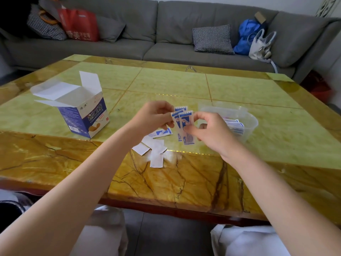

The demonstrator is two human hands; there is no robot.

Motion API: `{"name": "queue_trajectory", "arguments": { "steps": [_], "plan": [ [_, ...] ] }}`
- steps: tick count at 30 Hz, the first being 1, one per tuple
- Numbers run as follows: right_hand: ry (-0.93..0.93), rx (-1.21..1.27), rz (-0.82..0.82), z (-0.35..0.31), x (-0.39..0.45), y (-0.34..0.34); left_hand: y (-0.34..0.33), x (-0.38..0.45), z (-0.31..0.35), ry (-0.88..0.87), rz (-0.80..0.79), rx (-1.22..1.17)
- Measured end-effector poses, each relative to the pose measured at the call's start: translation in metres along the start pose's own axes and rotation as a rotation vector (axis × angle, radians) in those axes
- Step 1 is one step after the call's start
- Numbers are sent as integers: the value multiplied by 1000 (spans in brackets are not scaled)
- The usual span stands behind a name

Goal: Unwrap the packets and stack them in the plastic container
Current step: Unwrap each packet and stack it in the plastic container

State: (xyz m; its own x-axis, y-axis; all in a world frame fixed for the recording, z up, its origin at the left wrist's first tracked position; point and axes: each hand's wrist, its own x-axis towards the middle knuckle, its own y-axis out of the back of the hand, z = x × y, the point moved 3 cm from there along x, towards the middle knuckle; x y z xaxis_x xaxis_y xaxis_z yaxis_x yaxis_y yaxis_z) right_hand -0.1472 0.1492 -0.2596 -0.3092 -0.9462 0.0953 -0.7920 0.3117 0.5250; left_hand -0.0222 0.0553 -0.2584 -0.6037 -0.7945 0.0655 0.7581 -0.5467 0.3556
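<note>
Both hands hold a small fan of blue-and-white bandage packets (184, 124) above the table. My left hand (154, 115) pinches their upper left edge. My right hand (210, 129) grips them at the right side, thumb on the front. A clear plastic container (249, 120) stands just right of my right hand, with several blue-and-white packets (235, 126) lying inside. One more packet (161, 133) lies flat on the table under my left hand. White paper pieces (154, 150) lie in front of it, near the table's inner gold border.
An open blue-and-white bandage box (84, 113) stands at the left with its flaps up. The yellow-green marble table (184, 84) stretches back toward a grey sofa (166, 34) carrying cushions and bags. My knees show below the near table edge.
</note>
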Motion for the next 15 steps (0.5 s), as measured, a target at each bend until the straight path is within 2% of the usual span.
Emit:
{"name": "queue_trajectory", "arguments": {
  "steps": [4, 6, 8, 10, 12, 15],
  "plan": [
    [105, -88, 23, -12, 8, -8, 7, -9, -11, 72, -57, -90],
    [86, -32, -36, -13, 10, -14, 12, -15, -15, 86, -90, -162],
    [78, -14, -50, -14, 12, -20, 17, -21, -19, 70, -113, -117],
    [133, -124, 3, -16, 14, -21, 28, -25, -22, 2, -96, 273],
    [192, -361, 29, -20, 14, -23, 37, -29, -33, -7, -175, 721],
    [221, -607, -34, -21, 12, -36, 35, -36, -49, 92, -365, 953]
  ]
}}
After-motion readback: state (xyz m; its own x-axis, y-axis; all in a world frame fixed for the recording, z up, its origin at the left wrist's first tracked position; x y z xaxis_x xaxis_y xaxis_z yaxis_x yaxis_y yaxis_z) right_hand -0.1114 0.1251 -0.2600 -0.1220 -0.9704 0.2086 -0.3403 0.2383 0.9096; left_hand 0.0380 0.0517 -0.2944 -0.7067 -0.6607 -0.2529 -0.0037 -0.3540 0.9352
